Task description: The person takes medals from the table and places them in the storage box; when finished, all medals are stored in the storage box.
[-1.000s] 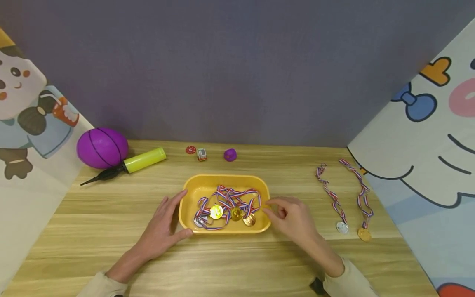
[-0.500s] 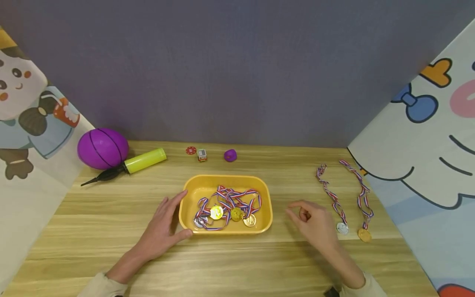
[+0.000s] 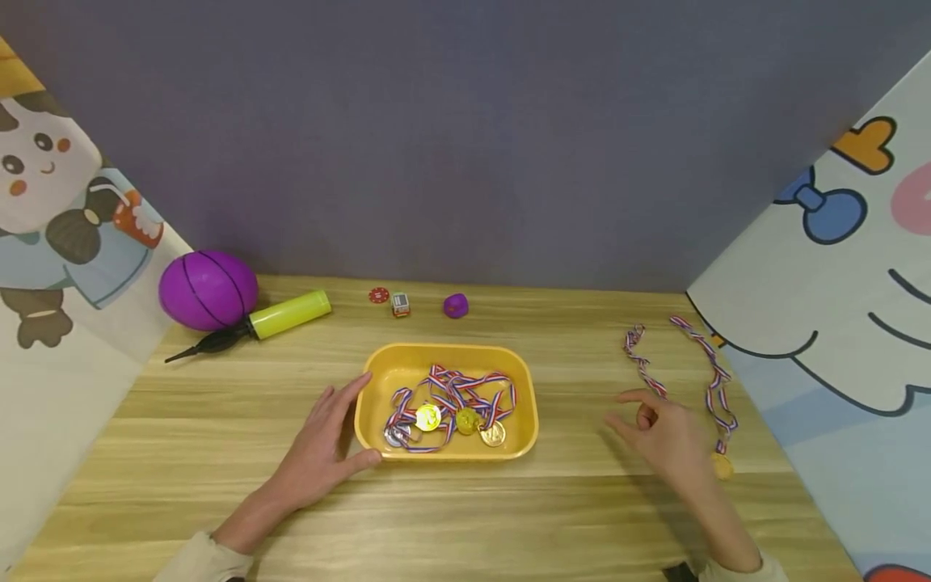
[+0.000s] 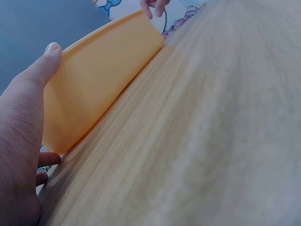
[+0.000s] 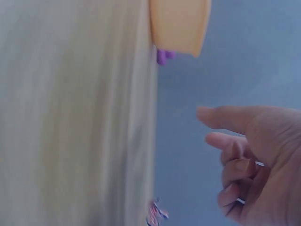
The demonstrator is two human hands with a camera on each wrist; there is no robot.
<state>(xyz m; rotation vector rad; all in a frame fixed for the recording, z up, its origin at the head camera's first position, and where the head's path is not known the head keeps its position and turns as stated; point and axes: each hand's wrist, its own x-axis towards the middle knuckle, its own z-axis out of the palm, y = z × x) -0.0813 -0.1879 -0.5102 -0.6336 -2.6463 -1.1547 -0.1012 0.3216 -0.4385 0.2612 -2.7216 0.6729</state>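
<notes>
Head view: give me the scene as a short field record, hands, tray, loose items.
left hand: rests against the left end of the yellow tray, fingers straight
right hand: above the table, right of the tray, holding nothing, over the two loose medals
tray contents: tangled medals with striped ribbons
back edge: purple ball, yellow pump, small bits
</notes>
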